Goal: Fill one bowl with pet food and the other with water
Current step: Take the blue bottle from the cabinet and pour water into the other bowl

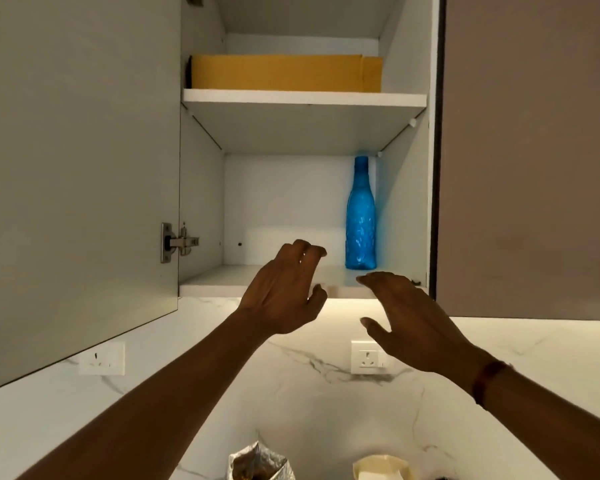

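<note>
Now | left hand (284,292) relaxed, empty | right hand (413,322) spread, empty

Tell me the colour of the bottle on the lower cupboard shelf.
Blue, translucent with a textured surface: the bottle, head view.

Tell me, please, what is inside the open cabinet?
A blue bottle stands upright on the lower shelf; a cardboard box lies on the upper shelf. Anything behind the box is hidden.
</note>
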